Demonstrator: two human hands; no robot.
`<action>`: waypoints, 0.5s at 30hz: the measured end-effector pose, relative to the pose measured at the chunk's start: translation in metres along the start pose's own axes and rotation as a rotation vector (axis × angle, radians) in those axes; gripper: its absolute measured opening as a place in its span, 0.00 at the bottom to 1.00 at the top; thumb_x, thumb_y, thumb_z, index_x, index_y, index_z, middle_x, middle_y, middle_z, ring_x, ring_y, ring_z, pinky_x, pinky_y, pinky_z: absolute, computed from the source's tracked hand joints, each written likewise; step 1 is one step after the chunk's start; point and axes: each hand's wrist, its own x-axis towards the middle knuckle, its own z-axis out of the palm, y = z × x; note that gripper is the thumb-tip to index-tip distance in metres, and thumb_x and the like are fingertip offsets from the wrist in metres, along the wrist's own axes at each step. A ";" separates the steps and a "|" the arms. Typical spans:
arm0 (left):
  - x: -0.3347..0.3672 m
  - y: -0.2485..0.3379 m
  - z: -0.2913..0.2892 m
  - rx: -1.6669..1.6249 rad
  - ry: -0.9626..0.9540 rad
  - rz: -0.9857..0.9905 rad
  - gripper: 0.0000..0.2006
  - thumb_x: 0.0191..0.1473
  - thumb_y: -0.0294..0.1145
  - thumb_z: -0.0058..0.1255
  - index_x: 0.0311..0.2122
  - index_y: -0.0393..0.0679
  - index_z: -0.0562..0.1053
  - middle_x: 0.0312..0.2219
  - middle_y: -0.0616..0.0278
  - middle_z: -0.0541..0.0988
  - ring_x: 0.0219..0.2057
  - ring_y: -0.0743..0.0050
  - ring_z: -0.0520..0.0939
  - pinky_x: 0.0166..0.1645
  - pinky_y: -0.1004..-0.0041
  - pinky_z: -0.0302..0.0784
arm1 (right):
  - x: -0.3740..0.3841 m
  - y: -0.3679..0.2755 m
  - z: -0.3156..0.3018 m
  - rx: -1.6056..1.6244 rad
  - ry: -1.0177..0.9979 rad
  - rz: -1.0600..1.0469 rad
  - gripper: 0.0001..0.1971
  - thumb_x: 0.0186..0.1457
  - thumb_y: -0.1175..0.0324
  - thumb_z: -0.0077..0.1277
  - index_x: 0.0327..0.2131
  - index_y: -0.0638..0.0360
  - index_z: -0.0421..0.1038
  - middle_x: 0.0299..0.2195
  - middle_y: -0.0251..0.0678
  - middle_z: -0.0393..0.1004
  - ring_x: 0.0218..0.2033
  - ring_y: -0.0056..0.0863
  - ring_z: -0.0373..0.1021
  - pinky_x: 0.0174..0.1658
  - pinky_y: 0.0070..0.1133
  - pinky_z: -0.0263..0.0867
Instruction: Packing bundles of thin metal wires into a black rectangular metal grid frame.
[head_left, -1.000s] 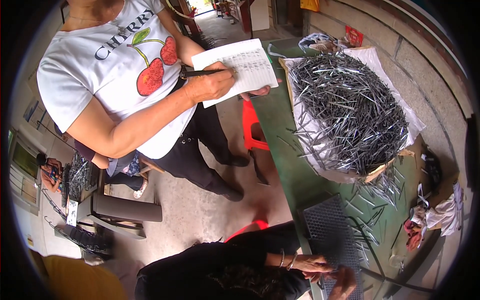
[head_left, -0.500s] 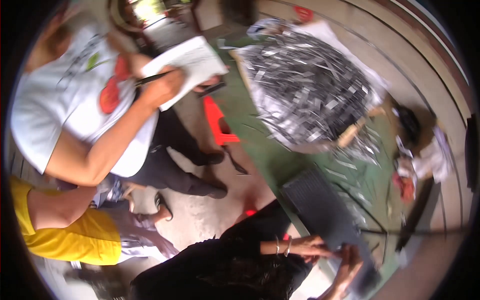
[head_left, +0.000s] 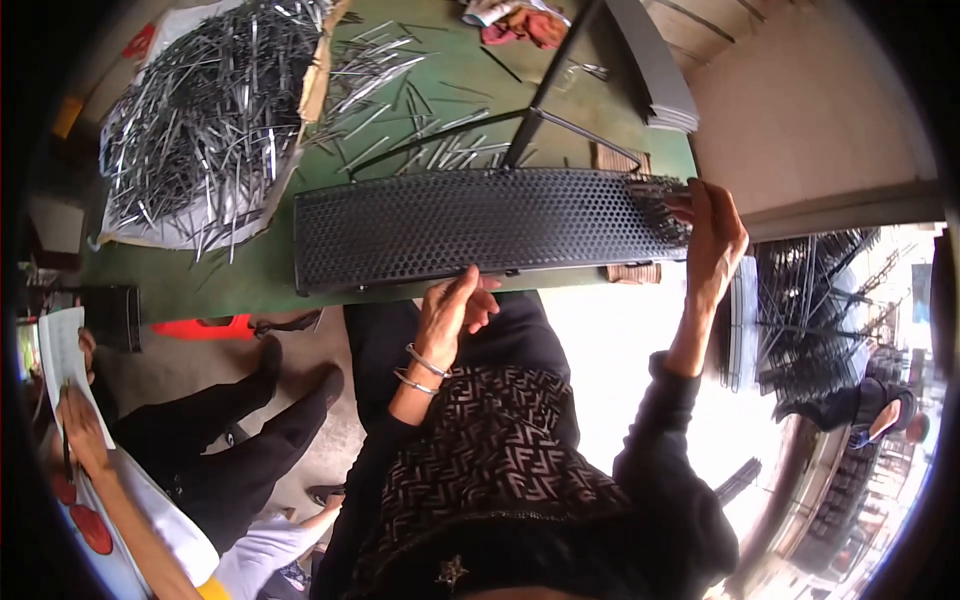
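Note:
A long black perforated panel point(head_left: 450, 225) with rows of small holes lies across the green table in front of me. My left hand point(head_left: 450, 315) is at its front edge, thumb and fingers apart, holding nothing I can see. My right hand point(head_left: 715, 235) is over the panel's right end, its fingers bent together. What they pinch, if anything, is too small to make out. Beside those fingers, a cluster of thin dark pieces point(head_left: 660, 205) covers the holes at that end. Cardboard pieces point(head_left: 635, 272) show under the panel's right part.
A heap of thin metal strips point(head_left: 215, 125) fills a lined box at the far left, with loose strips point(head_left: 375, 80) beside it. A black metal stand point(head_left: 530, 120) rises behind the panel. At the lower left, a person writes on paper point(head_left: 65, 350). Dark racks point(head_left: 815, 300) stand at right.
My view has swung right, so the strip heap and the writing person now appear farther left. My hands, close together before, are now apart, the right one at the panel's right end.

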 end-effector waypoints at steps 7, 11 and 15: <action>-0.006 -0.003 0.005 -0.013 0.042 -0.043 0.23 0.60 0.52 0.47 0.34 0.38 0.76 0.20 0.65 0.77 0.16 0.87 0.73 0.19 0.87 0.63 | 0.014 0.043 -0.007 -0.088 0.054 -0.044 0.10 0.59 0.70 0.49 0.40 0.66 0.75 0.28 0.36 0.78 0.28 0.20 0.75 0.35 0.16 0.72; -0.007 0.000 0.007 -0.008 0.076 -0.041 0.23 0.61 0.51 0.45 0.34 0.36 0.76 0.19 0.64 0.77 0.16 0.85 0.73 0.18 0.84 0.62 | 0.020 0.046 0.001 -0.275 -0.006 -0.031 0.10 0.58 0.68 0.49 0.36 0.66 0.75 0.24 0.35 0.78 0.26 0.18 0.73 0.32 0.18 0.68; -0.007 0.000 0.007 0.002 0.072 -0.032 0.24 0.61 0.52 0.44 0.34 0.37 0.76 0.19 0.64 0.77 0.16 0.86 0.73 0.18 0.85 0.62 | 0.026 0.054 0.007 -0.350 -0.002 -0.101 0.10 0.57 0.67 0.48 0.35 0.65 0.76 0.22 0.36 0.77 0.25 0.18 0.73 0.31 0.18 0.68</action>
